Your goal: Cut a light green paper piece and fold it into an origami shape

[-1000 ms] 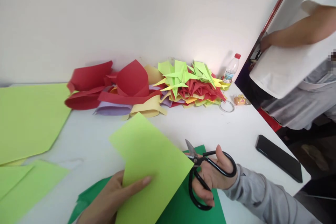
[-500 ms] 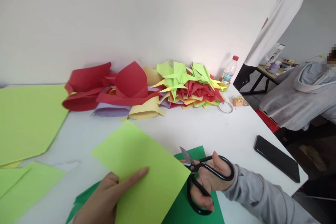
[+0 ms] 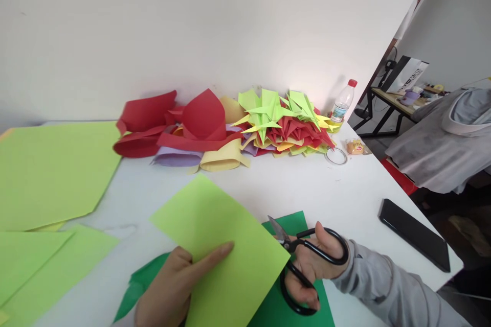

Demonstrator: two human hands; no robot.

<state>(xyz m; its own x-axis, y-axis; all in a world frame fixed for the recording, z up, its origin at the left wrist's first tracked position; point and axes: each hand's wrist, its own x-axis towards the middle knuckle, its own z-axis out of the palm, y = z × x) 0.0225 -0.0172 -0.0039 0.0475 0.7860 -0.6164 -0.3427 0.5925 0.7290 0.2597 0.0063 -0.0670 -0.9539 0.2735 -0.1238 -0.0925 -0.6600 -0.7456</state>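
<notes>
1. Here's the left hand (image 3: 169,286), low in the view, closed on the lime-green sheet (image 3: 226,250): one digit lies straight across the upper face, the others curl at the edge and are partly hidden.
2. And the sheet itself, right up front, sits aslant above the white table (image 3: 360,184), one corner aimed at the wall, another at the right hand (image 3: 307,260).
3. That right hand has a firm hold of the black-handled scissors (image 3: 292,246), thumb through the upper loop, fingers at the lower one.
4. Look at the blades: the upper one stands clear, tip up and to the left, while the sheet's right corner overlaps the tool near its pivot. Whether paper sits between the blades, I can't tell.
5. Beneath all this, dark green paper (image 3: 276,306) shows on the table.
6. Over on the left, a large lime-green stack (image 3: 57,173), with loose lime-green pieces (image 3: 72,260) nearer the camera.
7. Along the wall, curled red paper shapes (image 3: 203,117) rest on purple and yellow ones, just beside a heap of folded paper stars (image 3: 268,112).
8. Far right: a red-capped bottle (image 3: 342,102), a ring (image 3: 336,156), a wrapped snack (image 3: 355,147) and a black phone (image 3: 414,235). Beyond the table, another person in grey (image 3: 437,138).
</notes>
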